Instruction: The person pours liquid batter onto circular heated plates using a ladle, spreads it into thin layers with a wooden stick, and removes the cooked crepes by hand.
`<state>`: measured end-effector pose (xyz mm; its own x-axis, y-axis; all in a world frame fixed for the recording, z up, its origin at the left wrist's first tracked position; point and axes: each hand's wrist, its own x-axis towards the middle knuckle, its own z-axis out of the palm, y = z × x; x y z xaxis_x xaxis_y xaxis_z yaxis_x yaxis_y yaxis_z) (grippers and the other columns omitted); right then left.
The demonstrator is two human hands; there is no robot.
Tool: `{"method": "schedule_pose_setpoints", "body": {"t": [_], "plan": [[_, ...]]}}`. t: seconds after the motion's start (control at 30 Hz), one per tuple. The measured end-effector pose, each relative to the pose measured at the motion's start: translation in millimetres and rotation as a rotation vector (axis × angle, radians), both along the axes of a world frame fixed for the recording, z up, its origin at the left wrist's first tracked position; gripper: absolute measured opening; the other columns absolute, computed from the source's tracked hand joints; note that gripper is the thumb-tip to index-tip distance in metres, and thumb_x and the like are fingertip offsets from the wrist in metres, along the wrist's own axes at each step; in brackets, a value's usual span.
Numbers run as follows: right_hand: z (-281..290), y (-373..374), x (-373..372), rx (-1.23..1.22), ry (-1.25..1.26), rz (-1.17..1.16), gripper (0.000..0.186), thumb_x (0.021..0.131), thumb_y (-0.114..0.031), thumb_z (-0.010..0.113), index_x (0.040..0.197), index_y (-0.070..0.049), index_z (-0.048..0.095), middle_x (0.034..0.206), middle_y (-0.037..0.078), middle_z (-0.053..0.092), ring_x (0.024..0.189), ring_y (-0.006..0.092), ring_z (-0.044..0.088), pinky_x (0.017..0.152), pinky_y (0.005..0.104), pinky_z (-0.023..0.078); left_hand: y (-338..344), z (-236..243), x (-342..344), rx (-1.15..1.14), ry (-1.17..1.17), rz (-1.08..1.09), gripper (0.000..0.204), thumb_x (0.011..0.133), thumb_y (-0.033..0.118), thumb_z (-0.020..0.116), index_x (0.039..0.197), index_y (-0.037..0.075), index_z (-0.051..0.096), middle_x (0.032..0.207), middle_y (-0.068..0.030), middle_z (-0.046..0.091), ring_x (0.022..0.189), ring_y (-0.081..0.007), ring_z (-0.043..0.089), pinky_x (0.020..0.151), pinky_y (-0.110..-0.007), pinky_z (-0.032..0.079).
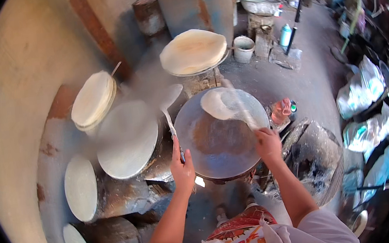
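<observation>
In front of me is a round, flat griddle with a brownish middle. A pale patch of batter or dough lies on its far part, blurred at the right side. My right hand is closed at the griddle's right edge around a pale, stick-like tool, which slants over the griddle; motion smears its far end. At the left edge, my left hand holds a long-handled spatula by the handle, thumb apart. Its rounded, pale blade points away, above the gap between the griddle and the plate to the left.
Stacks of thin round flatbreads sit beyond the griddle and at the left. Steam blurs a large round plate. More pale round lids or plates line the left. A bucket and bottle stand farther back.
</observation>
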<state>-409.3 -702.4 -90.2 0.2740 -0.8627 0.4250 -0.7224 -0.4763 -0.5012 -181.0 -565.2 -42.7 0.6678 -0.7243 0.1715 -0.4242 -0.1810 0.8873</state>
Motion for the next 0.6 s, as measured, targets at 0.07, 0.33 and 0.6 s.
{"method": "schedule_pose_setpoints", "body": {"t": [0.07,0.33,0.6], "plan": [[-10,-15,-18,0.03,0.016,0.05,0.027,0.069,-0.001,0.056,0.091,-0.011,0.068,0.093,0.002,0.063,0.084,0.028,0.055,0.073,0.0362,0.048,4,-8,-5,-0.035,0.005,0.019,0.054,0.089,0.013,0.052,0.14,0.016,0.032,0.067,0.0001,0.048,0.046,-0.0065,0.035,0.041,-0.023,0.033],[7,-53,33,0.13,0.017,0.54,0.031,0.068,-0.003,0.057,0.096,-0.011,0.066,0.096,0.005,0.062,0.09,0.0292,0.055,0.079,0.0374,0.047,31,-6,-56,0.11,0.082,0.215,0.054,0.087,0.005,0.053,0.137,0.01,0.034,0.099,-0.0073,0.061,0.059,-0.0105,0.036,0.055,-0.023,0.039],[12,-115,-24,0.057,0.171,0.473,0.028,0.072,-0.004,0.053,0.094,-0.014,0.067,0.096,0.003,0.063,0.089,0.028,0.055,0.075,0.035,0.048,54,-18,-111,0.297,-0.051,0.121,0.053,0.087,0.015,0.055,0.137,0.016,0.036,0.066,-0.0099,0.048,0.052,-0.0133,0.036,0.052,-0.025,0.039]]}}
